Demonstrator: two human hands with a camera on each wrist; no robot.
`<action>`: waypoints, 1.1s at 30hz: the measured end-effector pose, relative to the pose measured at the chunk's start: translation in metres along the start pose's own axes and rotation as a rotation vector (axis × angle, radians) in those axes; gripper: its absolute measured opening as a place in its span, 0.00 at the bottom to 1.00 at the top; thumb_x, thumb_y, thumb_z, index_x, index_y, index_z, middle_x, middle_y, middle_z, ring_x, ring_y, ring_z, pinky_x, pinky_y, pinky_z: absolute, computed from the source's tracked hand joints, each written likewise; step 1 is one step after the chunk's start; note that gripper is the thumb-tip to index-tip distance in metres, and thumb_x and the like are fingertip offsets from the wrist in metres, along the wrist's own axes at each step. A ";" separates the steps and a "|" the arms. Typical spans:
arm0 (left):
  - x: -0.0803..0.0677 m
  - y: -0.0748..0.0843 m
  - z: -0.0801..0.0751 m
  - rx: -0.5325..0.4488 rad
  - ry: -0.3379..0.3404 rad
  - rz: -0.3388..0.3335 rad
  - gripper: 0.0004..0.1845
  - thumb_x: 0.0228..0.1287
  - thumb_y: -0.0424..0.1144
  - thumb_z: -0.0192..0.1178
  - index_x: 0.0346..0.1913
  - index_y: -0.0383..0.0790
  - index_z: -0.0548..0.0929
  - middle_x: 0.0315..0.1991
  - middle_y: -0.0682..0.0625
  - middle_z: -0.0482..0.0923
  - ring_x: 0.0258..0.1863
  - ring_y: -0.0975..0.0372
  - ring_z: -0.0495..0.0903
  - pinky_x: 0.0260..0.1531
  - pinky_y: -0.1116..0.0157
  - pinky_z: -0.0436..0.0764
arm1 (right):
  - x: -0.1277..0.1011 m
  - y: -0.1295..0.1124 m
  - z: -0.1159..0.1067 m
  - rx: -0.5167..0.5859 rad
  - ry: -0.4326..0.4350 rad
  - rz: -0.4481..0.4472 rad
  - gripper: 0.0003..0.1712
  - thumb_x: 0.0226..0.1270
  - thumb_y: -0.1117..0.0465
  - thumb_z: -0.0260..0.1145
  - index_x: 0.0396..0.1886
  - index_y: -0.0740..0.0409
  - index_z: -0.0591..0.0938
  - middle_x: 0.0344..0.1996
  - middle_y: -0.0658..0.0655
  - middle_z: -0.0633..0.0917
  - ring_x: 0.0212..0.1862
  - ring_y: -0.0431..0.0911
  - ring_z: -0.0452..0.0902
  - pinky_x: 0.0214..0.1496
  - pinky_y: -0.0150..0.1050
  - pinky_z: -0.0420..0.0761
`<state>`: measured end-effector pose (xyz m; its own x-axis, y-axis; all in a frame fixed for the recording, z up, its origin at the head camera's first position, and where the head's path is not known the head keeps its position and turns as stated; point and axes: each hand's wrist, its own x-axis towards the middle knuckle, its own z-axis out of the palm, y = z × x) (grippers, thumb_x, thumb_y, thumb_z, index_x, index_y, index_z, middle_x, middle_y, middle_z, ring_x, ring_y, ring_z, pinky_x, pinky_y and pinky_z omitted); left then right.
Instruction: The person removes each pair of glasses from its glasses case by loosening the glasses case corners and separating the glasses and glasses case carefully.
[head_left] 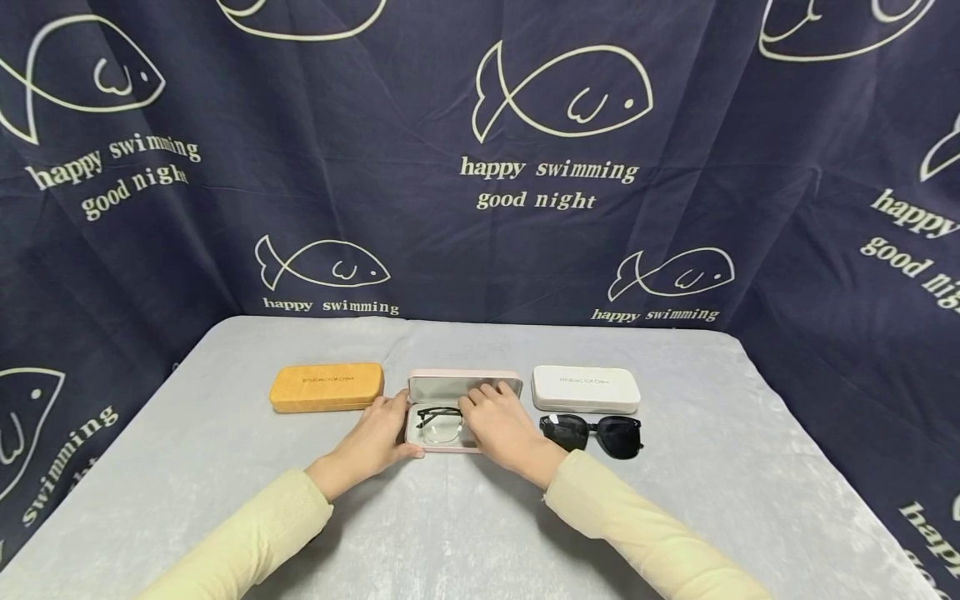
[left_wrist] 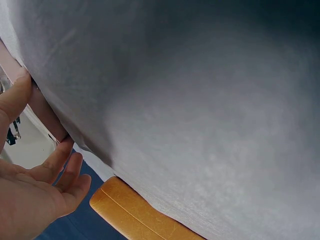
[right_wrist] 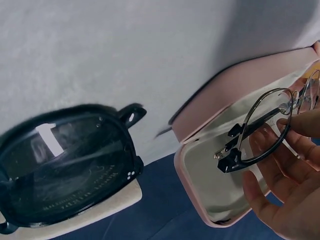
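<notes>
In the head view a pink glasses case lies with its lid up near the middle of the table. My left hand grips its left end, thumb at the front edge and fingertips at the back, as the left wrist view shows on the pink wall. Over the case's right half, my right hand holds eyeglasses with black upper rims and thin metal lower rims. Seen from the right wrist, the eyeglasses have folded temples, and thumb and fingers pinch them near the bridge.
An orange glasses case lies closed left of the pink one. To the right is a closed white case, with black sunglasses just in front of it. Behind the table hangs a dark blue curtain with fish drawings.
</notes>
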<state>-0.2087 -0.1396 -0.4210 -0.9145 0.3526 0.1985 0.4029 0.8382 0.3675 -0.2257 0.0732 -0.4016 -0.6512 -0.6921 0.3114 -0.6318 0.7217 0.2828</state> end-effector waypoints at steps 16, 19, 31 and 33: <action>0.000 0.000 0.001 0.017 0.017 0.019 0.47 0.38 0.46 0.73 0.60 0.27 0.63 0.53 0.37 0.75 0.48 0.49 0.72 0.53 0.53 0.70 | -0.018 0.011 -0.012 -0.004 0.086 0.003 0.10 0.45 0.63 0.67 0.30 0.54 0.77 0.29 0.52 0.81 0.35 0.47 0.75 0.38 0.40 0.69; 0.000 0.001 0.001 0.024 0.015 0.018 0.47 0.38 0.46 0.73 0.61 0.27 0.63 0.53 0.37 0.75 0.48 0.49 0.72 0.53 0.54 0.70 | -0.024 0.015 -0.013 -0.005 0.079 0.016 0.10 0.46 0.64 0.67 0.30 0.54 0.77 0.29 0.52 0.81 0.35 0.47 0.75 0.37 0.40 0.70; 0.000 0.001 0.001 0.003 0.010 0.007 0.47 0.37 0.46 0.73 0.61 0.29 0.63 0.54 0.38 0.75 0.48 0.50 0.72 0.53 0.54 0.70 | -0.054 0.034 -0.018 -0.022 0.098 0.053 0.11 0.43 0.63 0.68 0.27 0.56 0.75 0.25 0.52 0.80 0.31 0.48 0.73 0.33 0.39 0.67; 0.000 0.000 0.001 -0.002 0.012 0.008 0.47 0.37 0.46 0.73 0.61 0.29 0.63 0.54 0.38 0.75 0.48 0.50 0.72 0.53 0.54 0.70 | -0.059 0.037 -0.018 -0.017 0.109 0.053 0.09 0.45 0.64 0.67 0.26 0.56 0.75 0.24 0.52 0.79 0.30 0.48 0.73 0.32 0.39 0.67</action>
<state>-0.2087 -0.1386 -0.4218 -0.9106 0.3544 0.2127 0.4106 0.8342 0.3681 -0.2027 0.1411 -0.3930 -0.6336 -0.6479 0.4229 -0.5897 0.7582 0.2782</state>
